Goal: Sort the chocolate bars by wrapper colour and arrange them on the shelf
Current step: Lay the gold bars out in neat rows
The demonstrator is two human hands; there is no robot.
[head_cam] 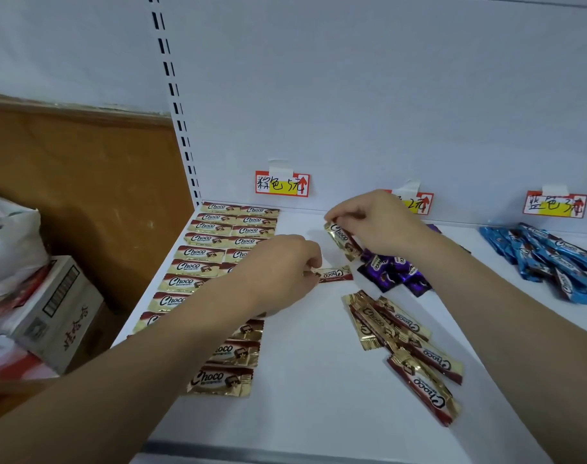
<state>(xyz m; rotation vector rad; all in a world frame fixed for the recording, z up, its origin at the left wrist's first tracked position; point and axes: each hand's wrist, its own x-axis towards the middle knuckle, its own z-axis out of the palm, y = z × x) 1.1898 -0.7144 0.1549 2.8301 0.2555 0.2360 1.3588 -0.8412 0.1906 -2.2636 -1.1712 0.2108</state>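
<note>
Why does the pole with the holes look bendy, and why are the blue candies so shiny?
Head view: the wide lens curves the white slotted shelf upright; it is straight really. Head view: the light glints off the crinkly blue foil-wrapped chocolate bars. Head view: soft, even light, only faint shadows under the hands.

Two bare forearms — no sleeves, left hand [278, 269] and right hand [382, 222] ungloved

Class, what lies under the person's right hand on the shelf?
Under the right hand, which pinches a gold bar, purple bars lie heaped. The hand and forearm cover part of the heap, so no count is possible.
</note>
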